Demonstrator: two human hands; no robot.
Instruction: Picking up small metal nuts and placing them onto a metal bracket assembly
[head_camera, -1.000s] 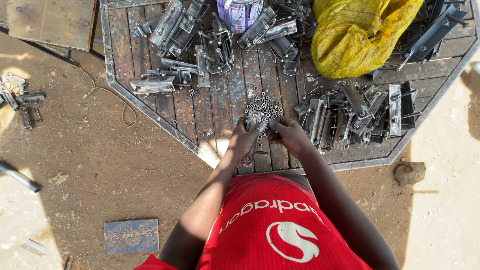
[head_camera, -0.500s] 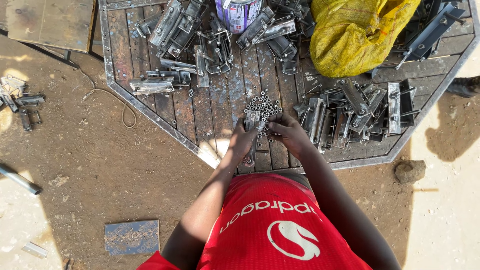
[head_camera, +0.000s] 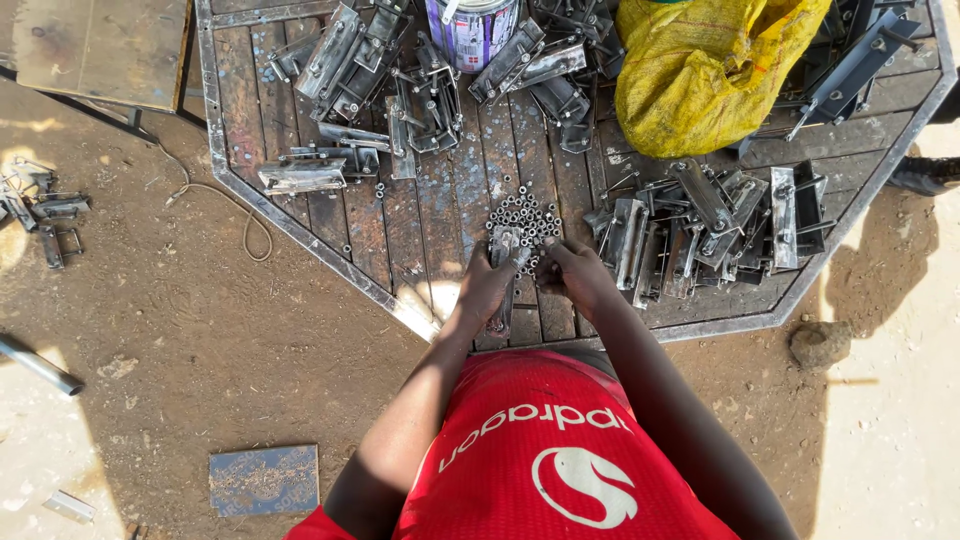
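Here both hands (head_camera: 530, 275) clasp a metal bracket (head_camera: 505, 262), mostly hidden, beside nuts (head_camera: 525, 212)

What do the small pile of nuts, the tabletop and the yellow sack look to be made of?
Nuts: bare metal, probably steel, grey with bright glints in the sun. Tabletop: weathered wooden planks, dull brown with visible seams, inside a metal frame that looks like grey steel. Yellow sack: seemingly woven plastic, crinkled with a slight sheen. Both hands, left hand and right hand, work at the pile's near edge.
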